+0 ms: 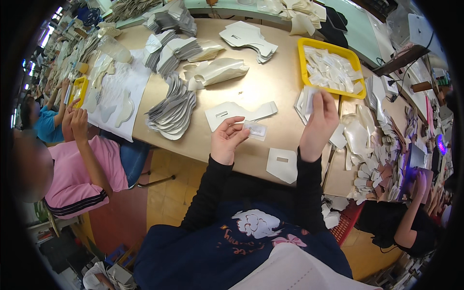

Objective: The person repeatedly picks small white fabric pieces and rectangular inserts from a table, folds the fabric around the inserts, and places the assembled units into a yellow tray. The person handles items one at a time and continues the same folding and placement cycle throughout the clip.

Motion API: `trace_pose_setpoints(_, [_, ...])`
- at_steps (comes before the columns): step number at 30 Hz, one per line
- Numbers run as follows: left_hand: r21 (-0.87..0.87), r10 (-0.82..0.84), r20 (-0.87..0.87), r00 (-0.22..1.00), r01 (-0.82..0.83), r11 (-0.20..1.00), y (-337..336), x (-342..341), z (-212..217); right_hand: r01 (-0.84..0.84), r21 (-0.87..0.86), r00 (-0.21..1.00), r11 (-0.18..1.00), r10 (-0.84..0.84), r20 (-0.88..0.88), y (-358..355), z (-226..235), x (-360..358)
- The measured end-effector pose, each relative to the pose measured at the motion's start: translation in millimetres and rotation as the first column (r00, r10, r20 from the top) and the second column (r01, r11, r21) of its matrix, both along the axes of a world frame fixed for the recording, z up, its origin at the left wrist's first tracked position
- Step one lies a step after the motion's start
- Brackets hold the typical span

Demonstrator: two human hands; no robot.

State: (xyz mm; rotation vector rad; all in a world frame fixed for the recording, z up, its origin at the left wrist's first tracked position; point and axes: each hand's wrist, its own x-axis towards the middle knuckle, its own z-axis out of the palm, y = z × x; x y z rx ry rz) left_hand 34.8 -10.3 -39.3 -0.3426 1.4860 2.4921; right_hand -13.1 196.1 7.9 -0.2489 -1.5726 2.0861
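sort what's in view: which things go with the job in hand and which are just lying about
Likely in use:
small white tag in the left hand
small pale piece in the right hand
slotted pale cutout beyond the left hand
yellow tray

Seemingly just lying about:
curled cream pieces
clear bottle
red crate

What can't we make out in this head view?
All in the head view:
- Small printed piece: its left end is hidden by the left hand; the print is too small to trust.
- Thin white piece: partly hidden by the right hand.
- Yellow tray: floor buried under white pieces.
- Far-left bench clutter: small, cut off by the dark fisheye rim.
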Motion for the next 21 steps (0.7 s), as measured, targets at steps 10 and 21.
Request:
trace_pose_setpoints(10, [0.035, -0.077, 0.038, 0.996, 0.075, 0.997, -5, 5, -3, -0.264, 0.73, 0.951, 0.63, 0.296, 0.089, -10, -15, 8])
trace_pose_setpoints(21, [0.321, -0.299, -0.014, 0.954, 0.287, 0.902, 33, 19, 3, -0.419, 0.258, 0.906, 0.87, 0.382, 0.183, 7, -21, 84])
